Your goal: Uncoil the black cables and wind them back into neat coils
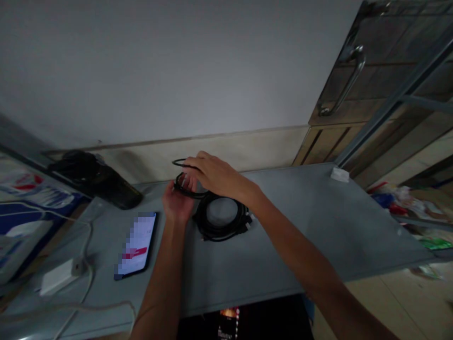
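Note:
My left hand is raised palm-up over the grey table, its fingers curled around a loop of thin black cable. Just above it, my right hand comes over from the right, palm down, and grips another part of that cable, with a small loop sticking out past the fingers. Beneath and beside the hands lies a round coil of black cable with plugs at its right side. Whether the held cable joins the coil is hidden by my right hand.
Left of my forearm lies a lit phone. A white power strip or adapter with white cord stands farther left, and a black bottle leans behind. A small white block sits at the table's back right corner, near a metal bed frame.

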A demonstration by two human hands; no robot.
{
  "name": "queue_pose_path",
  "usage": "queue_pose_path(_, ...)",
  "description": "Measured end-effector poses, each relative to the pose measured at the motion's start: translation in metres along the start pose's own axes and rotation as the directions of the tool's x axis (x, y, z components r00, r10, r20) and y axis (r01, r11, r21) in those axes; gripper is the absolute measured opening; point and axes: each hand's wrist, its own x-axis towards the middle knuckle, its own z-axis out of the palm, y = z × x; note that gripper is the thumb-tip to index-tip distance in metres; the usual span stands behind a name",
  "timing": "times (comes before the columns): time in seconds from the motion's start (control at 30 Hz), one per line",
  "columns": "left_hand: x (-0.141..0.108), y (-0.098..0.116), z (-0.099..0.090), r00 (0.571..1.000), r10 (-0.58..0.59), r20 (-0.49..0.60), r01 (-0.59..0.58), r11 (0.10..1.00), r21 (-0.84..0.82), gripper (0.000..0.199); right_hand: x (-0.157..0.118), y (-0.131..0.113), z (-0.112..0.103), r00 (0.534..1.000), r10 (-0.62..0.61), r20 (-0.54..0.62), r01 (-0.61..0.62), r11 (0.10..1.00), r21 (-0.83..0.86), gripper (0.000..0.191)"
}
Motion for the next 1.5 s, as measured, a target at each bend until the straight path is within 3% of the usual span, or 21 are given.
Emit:
queue_pose_path(0.13,0.004,0.003,-0.007,0.998,0.007,0.070,-0.003,0.999,-0.049,0.035,0.001,0.012,0.040,0.993,0.005,0.118,0.015,0.987,-0.161,0.032)
queue_pose_path(0.23,0.006,0.007,-0.011,0.996,-0.011,0.088,0.015,0.999,-0.038,0.041,-0.002,0.021,0.058,0.976,0.047,0.212,-0.002,0.978,-0.209,0.035)
queue_pose_path(0.37,0.003,0.011,-0.007,0.994,-0.070,0.086,0.074,0.996,-0.040,0.040,-0.004,0.029,0.069,0.948,0.117,0.296,-0.055,0.976,-0.210,0.043)
queue_pose_path(0.57,-0.011,0.010,0.010,0.975,-0.005,0.222,0.054,0.975,-0.214,0.039,-0.008,0.031,0.070,0.947,0.031,0.321,0.056,0.964,-0.259,0.041)
queue_pose_path(0.7,-0.015,0.011,0.014,0.956,0.027,0.292,0.039,0.975,-0.218,0.037,-0.009,0.033,0.070,0.962,0.018,0.273,0.083,0.932,-0.354,0.031)
queue_pose_path(0.83,-0.015,0.013,0.014,0.965,0.038,0.260,0.006,0.986,-0.170,0.048,-0.007,0.039,0.067,0.974,0.020,0.224,0.074,0.912,-0.404,0.020)
queue_pose_path(1.03,-0.013,0.018,0.009,0.966,0.080,0.246,-0.077,0.997,-0.025,0.061,-0.004,0.047,0.055,0.991,-0.122,0.059,0.135,0.870,-0.475,0.011)
queue_pose_path(1.23,-0.012,0.023,0.002,0.948,0.149,0.282,-0.169,0.984,0.050,0.052,-0.002,0.052,0.044,0.980,-0.172,-0.104,0.104,0.876,-0.471,0.021)
queue_pose_path(1.37,-0.010,0.020,0.000,0.957,0.111,0.269,-0.133,0.989,0.064,0.046,-0.001,0.056,0.035,0.964,-0.187,-0.189,0.113,0.932,-0.345,0.022)
queue_pose_path(1.5,-0.010,0.016,0.002,0.962,0.023,0.271,-0.021,1.000,-0.012,0.046,0.000,0.056,0.036,0.942,-0.225,-0.250,0.154,0.949,-0.275,0.030)
